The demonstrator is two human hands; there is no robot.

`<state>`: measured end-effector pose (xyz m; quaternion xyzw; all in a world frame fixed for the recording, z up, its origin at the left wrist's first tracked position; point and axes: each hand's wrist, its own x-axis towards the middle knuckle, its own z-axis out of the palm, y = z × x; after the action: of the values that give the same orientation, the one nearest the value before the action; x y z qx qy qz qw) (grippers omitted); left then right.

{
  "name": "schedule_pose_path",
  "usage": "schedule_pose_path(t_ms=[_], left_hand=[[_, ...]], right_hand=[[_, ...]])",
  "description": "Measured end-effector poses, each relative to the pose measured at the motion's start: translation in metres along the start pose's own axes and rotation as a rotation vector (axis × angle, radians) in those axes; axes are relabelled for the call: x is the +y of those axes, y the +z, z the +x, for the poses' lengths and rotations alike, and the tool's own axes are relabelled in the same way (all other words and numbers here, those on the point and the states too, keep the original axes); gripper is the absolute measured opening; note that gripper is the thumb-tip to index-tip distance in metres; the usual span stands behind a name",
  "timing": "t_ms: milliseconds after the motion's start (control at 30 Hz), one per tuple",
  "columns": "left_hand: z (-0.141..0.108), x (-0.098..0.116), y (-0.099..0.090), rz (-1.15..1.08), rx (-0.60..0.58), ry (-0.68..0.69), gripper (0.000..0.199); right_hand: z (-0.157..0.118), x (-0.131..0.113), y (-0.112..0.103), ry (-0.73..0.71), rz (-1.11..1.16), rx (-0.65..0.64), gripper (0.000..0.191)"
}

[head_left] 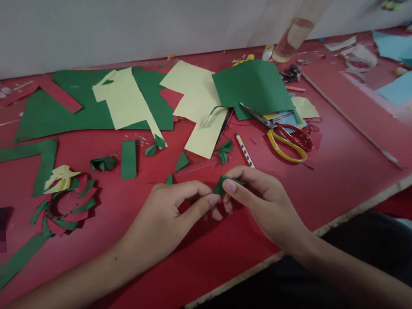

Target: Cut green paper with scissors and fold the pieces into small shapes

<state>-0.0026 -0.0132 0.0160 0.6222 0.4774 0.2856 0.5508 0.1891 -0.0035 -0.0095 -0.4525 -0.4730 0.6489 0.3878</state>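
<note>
While the right hand [262, 197] pinches a folded green paper piece [219, 186] between thumb and forefinger over the tabletop [200, 264], the left hand [176, 204] has its fingers nearly meeting at the piece's left tip; whether they grip it, I cannot tell. Scissors [273, 127] lie beyond, rightward.

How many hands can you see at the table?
2. The right hand pinches a small folded green paper piece; the left hand is beside it, its fingertips near the piece, maybe touching it. No other hands show.
</note>
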Motion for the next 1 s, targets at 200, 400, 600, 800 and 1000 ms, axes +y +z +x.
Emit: schedule_pose_path(t_ms=[200, 400, 600, 800, 1000], left_hand=[[0.0007, 0.0009, -0.0005, 0.01, -0.033, -0.007, 0.023], [0.0011, 0.0006, -0.0002, 0.022, -0.046, -0.009, 0.02], [0.0009, -0.0013, 0.0017, 0.051, -0.037, 0.0, 0.014], [0.0005, -0.0015, 0.0022, 0.045, -0.019, 0.005, 0.013], [-0.0012, -0.001, 0.0021, 0.06, -0.006, 0.028, 0.017]], right_hand=[[-0.0003, -0.0041, 0.001, -0.036, -0.094, 0.022, 0.02], [-0.0014, -0.0045, 0.0028, -0.063, -0.118, 0.041, 0.02], [-0.0009, 0.0003, 0.0005, -0.049, -0.05, 0.054, 0.02], [-0.0028, 0.0009, 0.0002, -0.038, -0.03, 0.051, 0.019], [-0.0038, 0.0001, 0.0016, -0.031, -0.025, 0.051, 0.021]])
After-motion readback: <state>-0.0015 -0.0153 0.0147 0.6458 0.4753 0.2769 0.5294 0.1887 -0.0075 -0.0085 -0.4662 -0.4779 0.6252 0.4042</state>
